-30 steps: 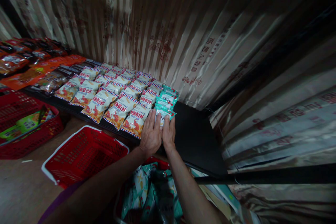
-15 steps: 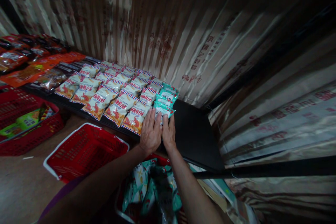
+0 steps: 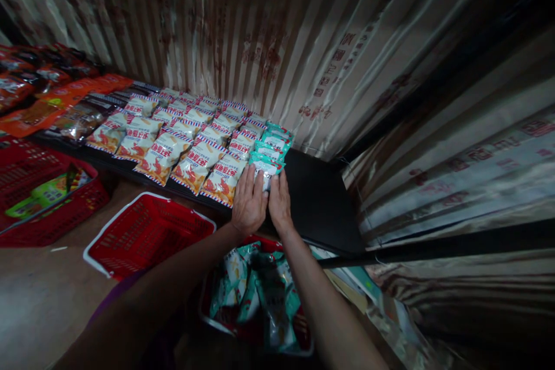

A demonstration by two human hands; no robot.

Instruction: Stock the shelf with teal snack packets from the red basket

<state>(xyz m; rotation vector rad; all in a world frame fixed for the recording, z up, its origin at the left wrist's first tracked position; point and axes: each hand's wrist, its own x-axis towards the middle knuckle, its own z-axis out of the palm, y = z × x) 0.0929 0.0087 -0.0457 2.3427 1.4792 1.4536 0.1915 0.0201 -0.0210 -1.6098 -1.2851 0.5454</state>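
Curtain [image 3: 303, 40]: pleated, pale with brown print; spans the view from 10 o'clock round to 3.
Floor [image 3: 34, 283]: brownish, at 8 o'clock.
Shelf [image 3: 323, 202]: black, slanting from 10 o'clock through the middle down to 4.
White bags [image 3: 160, 156]: rows on the shelf from 9 to 10 o'clock, striped edges, red lettering; the right-hand row sits directly beside the green ones.
Left basket [image 3: 65, 219]: red, on the floor at 9 o'clock, with lime packets [image 3: 41, 199] inside.
Middle basket [image 3: 151, 231]: red with a white rim, at 8 o'clock.
Near basket [image 3: 219, 326]: red, at 6 o'clock, partly behind the forearms, with more green bags in it.
Orange packs [image 3: 56, 104]: on the shelf between 9 and 10 o'clock, past the white bags.
Left hand [image 3: 250, 202]: at half past 7 near the centre, flat, palm down, fingers straight and close together, their tips on the front green bag.
Right hand [image 3: 280, 199]: at 6 o'clock near the centre, also flat, fingers extended at that bag's right edge; the gap between both hands is narrow.
Green bags [image 3: 272, 143]: an overlapping column on the shelf, running from the fingertips towards 12 o'clock.
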